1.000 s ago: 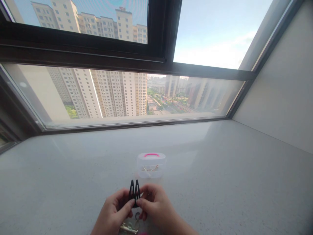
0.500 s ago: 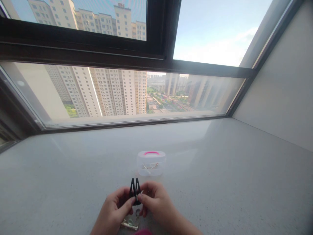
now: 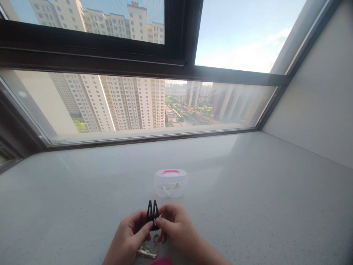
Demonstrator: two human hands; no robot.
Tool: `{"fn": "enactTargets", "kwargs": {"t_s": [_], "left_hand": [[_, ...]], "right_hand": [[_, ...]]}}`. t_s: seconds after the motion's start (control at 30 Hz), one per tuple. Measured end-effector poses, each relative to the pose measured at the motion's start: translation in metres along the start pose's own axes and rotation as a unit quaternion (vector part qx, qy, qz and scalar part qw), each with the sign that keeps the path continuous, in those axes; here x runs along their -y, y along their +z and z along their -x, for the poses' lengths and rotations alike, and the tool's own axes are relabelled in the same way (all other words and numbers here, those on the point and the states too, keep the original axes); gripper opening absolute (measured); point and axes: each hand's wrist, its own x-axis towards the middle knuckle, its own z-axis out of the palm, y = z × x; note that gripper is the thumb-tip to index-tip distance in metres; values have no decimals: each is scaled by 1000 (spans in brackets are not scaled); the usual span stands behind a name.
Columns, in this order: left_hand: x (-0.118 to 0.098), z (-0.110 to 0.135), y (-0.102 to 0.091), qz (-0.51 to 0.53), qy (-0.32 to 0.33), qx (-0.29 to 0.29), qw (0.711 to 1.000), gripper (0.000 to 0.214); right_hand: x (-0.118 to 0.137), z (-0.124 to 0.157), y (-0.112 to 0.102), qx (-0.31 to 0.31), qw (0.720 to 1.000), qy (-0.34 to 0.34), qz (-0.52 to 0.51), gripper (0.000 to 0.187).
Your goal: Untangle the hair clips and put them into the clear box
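Note:
Two black snap hair clips (image 3: 152, 212) stand side by side, points up, pinched at their lower ends between both hands. My left hand (image 3: 129, 239) closes thumb and fingers on them from the left. My right hand (image 3: 176, 230) pinches them from the right. Just beyond the hands sits a small clear plastic box (image 3: 171, 182) with a pink handle on its lid and a thin metal clip inside. Below the hands lie gold-coloured metal clips (image 3: 146, 251) and a small ring on the sill.
Everything rests on a wide grey stone window sill (image 3: 248, 191). A dark window frame (image 3: 154, 138) runs along the back, with high-rise buildings outside. A pale wall (image 3: 317, 110) closes the right side. A pink item (image 3: 161, 261) shows at the bottom edge.
The hands and clips stay nearly in place; the view has tipped slightly, so everything sits a little higher in the picture. The grip is unchanged.

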Motion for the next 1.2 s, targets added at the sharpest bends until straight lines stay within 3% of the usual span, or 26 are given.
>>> {"fn": "enactTargets", "kwargs": {"t_s": [0.97,1.2], "left_hand": [[-2,1,4,2,0,-25,1000,26],[-11,3,5,-15,-7,-29,999,26]], "right_hand": [[2,1,1,1,1000,6,9,26],[3,2,1,0,1000,3,1,27]]}}
